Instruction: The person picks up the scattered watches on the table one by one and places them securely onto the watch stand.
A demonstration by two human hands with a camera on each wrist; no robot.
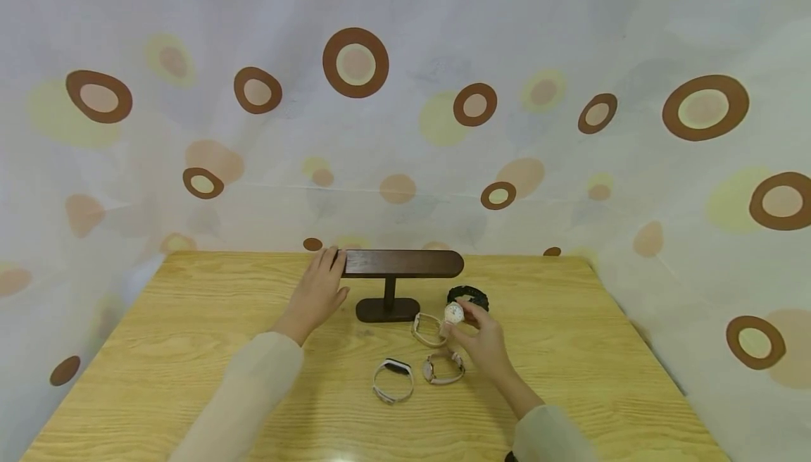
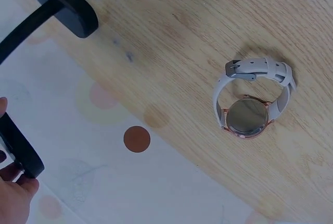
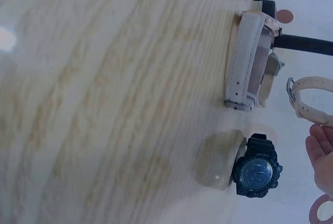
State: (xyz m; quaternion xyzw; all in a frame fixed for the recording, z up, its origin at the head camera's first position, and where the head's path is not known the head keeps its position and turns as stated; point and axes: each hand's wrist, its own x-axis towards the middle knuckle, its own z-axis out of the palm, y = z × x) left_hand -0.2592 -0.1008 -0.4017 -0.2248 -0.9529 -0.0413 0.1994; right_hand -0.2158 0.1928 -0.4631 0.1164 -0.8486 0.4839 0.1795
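A dark T-bar watch stand point(image 1: 405, 263) stands toward the back of the table. My left hand point(image 1: 317, 296) grips its left end, fingers over the bar; in the left wrist view that hand point(image 2: 14, 200) shows with fingers curled about the bar end point(image 2: 23, 148). Between thumb and fingers my right hand point(image 1: 484, 342) pinches a pale-strapped wristwatch point(image 1: 453, 313) with a white dial, held up above the table. Its buckled strap point(image 3: 312, 82) hangs over the fingertips in the right wrist view. Just behind lies a black digital watch point(image 3: 256, 174).
Near the right hand lie a cream-banded watch point(image 1: 418, 335) and a pink-strapped watch point(image 1: 445, 380). A white fitness band point(image 1: 393, 393) lies nearer the front. The wooden table point(image 1: 190, 377) meets a dotted cloth point(image 1: 405, 131) behind and at the sides.
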